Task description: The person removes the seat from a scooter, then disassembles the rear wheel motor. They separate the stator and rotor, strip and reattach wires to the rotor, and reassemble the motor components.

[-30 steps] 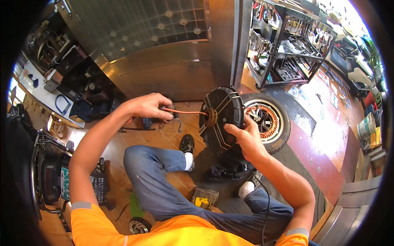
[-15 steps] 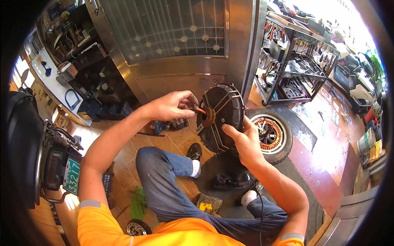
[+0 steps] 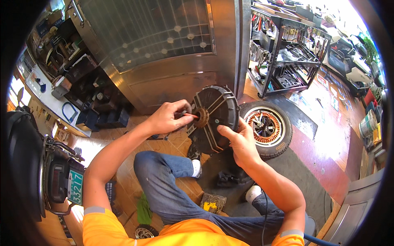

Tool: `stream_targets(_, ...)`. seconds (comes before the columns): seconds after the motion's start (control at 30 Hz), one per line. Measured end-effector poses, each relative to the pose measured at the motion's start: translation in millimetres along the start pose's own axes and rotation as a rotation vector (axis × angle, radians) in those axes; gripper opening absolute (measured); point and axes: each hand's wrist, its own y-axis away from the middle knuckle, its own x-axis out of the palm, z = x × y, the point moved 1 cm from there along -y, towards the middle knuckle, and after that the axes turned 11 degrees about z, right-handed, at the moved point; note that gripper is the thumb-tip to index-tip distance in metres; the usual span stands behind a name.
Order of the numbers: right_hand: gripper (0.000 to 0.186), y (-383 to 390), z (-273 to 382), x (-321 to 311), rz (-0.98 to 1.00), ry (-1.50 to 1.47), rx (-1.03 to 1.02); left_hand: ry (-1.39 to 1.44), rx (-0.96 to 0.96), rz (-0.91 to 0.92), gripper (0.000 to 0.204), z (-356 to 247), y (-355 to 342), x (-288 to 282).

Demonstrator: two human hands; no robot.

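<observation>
My right hand point(image 3: 243, 143) grips the edge of a round black ribbed motor cover point(image 3: 219, 117), thumb on its face and fingers behind the rim. The cover is held up on edge in front of me, with a rusty brown hub point(image 3: 201, 118) at its centre. In the pinched fingers of my left hand point(image 3: 170, 117) is a thin orange-red rod point(image 3: 191, 115), whose tip reaches the hub's opening. What the rod is, and its other end, I cannot make out. Beyond my right hand lies a tyred wheel point(image 3: 283, 141) with a ring of copper windings inside.
A metal door point(image 3: 172, 82) stands ahead. At the far right is a black tool cart point(image 3: 276, 53) with hand tools. On the left are a scooter point(image 3: 53, 172) and dark shelves. By my legs lie a green cloth point(image 3: 143, 211), a yellow-marked block point(image 3: 213, 203) and a black cable point(image 3: 266, 205).
The view has shifted slightly. The cover has tilted a little, and my left hand has brought the orange-red rod in lower and flatter against the hub. Both grips stay the same.
</observation>
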Motion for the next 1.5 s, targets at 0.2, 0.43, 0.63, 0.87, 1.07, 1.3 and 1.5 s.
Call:
stream_targets(0.2, 0.030, 0.1, -10.8, 2.7, 0.004, -0.013, 0.000, -0.166, 0.037, -0.034, 0.024, 31.8, 26.1, 1.6)
stream_targets(0.43, 0.030, -2.9, -19.5, 6.0, 0.017, 0.200, -0.019, -0.178, -0.026, -0.064, 0.021, 37.9, 35.2, 15.5)
stream_targets(0.63, 0.022, -14.3, -17.7, 15.5, -0.045, 0.651, -0.062, -0.226, 0.064, -0.063, 0.019, 18.3, 34.2, 27.2)
stream_targets(0.87, 0.029, -46.4, -9.2, 16.5, 0.147, 0.398, 0.097, -0.376, 0.034, -0.139, 0.016, 6.8, 50.5, 45.4)
stream_targets(1.07, 0.034, -37.9, -15.4, -19.6, 0.127, 0.030, 0.470, -0.910, 0.215, -0.194, 0.013, 0.5, 39.0, 68.0)
stream_targets(1.3, 0.057, -30.3, -57.3, -82.2, 0.186, -0.116, 0.762, -0.825, 0.332, -0.109, 0.011, 22.6, 23.4, 100.8)
stream_targets(1.5, 0.070, -7.9, -72.6, -87.9, 0.344, -0.087, 0.901, -0.854, 0.345, -0.042, 0.013, 37.3, 21.5, 102.3)
